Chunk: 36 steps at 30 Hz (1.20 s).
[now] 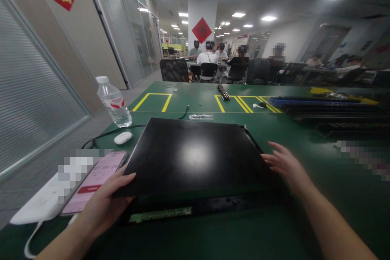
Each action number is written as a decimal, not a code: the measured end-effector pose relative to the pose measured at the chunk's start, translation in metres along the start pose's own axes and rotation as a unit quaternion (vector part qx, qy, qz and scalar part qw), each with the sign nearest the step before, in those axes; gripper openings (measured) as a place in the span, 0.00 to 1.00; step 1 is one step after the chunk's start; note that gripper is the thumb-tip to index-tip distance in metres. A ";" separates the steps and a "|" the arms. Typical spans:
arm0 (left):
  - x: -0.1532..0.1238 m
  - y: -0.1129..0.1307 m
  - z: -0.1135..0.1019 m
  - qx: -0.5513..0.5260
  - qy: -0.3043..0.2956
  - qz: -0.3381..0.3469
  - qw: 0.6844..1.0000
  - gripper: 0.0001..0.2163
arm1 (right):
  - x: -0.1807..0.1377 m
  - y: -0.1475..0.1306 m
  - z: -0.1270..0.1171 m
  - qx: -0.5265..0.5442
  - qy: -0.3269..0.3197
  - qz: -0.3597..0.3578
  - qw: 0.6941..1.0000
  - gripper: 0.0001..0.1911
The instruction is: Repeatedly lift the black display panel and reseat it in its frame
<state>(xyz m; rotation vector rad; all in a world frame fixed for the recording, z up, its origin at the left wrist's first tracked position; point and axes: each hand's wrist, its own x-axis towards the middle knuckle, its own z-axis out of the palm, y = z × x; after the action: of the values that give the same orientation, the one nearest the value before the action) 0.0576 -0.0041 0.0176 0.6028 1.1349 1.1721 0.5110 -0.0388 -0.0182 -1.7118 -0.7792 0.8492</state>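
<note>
A flat, glossy black display panel (195, 158) spans the middle of the green table, with a ceiling light mirrored in it. My left hand (105, 195) grips its near left corner, thumb on top and fingers underneath. At the panel's right edge is my right hand (288, 166), its fingers stretched and apart, some fingertips against the edge. Beneath the panel's near side a dark part shows, bearing a narrow green circuit board (160, 214). Part of a frame (251, 138) sticks out at the far right corner.
Left of the panel are a phone (94, 183), a white earbud case (123, 138), a water bottle (114, 103) and a black cable (112, 131). Long dark strips (323, 111) lie stacked at right. Small white pieces (201, 117) lie behind the panel. Several people sit at tables beyond.
</note>
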 end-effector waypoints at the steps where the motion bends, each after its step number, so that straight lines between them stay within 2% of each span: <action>1: 0.000 0.000 0.000 0.004 -0.005 -0.004 1.000 0.29 | 0.000 0.000 0.001 -0.013 0.005 -0.007 1.000 0.40; 6: 0.001 -0.001 -0.003 0.024 -0.012 -0.020 0.999 0.27 | 0.002 0.000 0.001 -0.067 0.030 -0.022 0.997 0.38; 13: 0.003 -0.007 -0.004 -0.004 -0.026 -0.044 0.999 0.40 | 0.006 0.008 0.000 -0.082 0.056 -0.014 0.995 0.32; 21: 0.011 -0.009 -0.011 -0.002 -0.043 -0.049 0.998 0.40 | 0.006 0.012 -0.002 -0.122 0.073 -0.036 0.989 0.29; 26: 0.015 -0.008 -0.014 0.005 -0.053 -0.071 0.996 0.45 | 0.006 0.011 -0.002 -0.143 0.071 -0.032 0.987 0.28; 32: 0.008 -0.008 -0.007 0.010 -0.036 -0.051 0.998 0.37 | 0.002 0.005 -0.002 -0.177 0.066 -0.042 0.981 0.23; 36: 0.008 -0.007 -0.007 0.030 -0.038 -0.052 0.997 0.39 | -0.001 0.001 -0.001 -0.181 0.073 -0.038 0.980 0.21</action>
<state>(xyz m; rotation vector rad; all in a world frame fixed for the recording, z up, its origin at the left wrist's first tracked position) 0.0540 -0.0003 0.0064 0.6224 1.1264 1.0218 0.5114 -0.0399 -0.0194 -2.0246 -0.9339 0.5433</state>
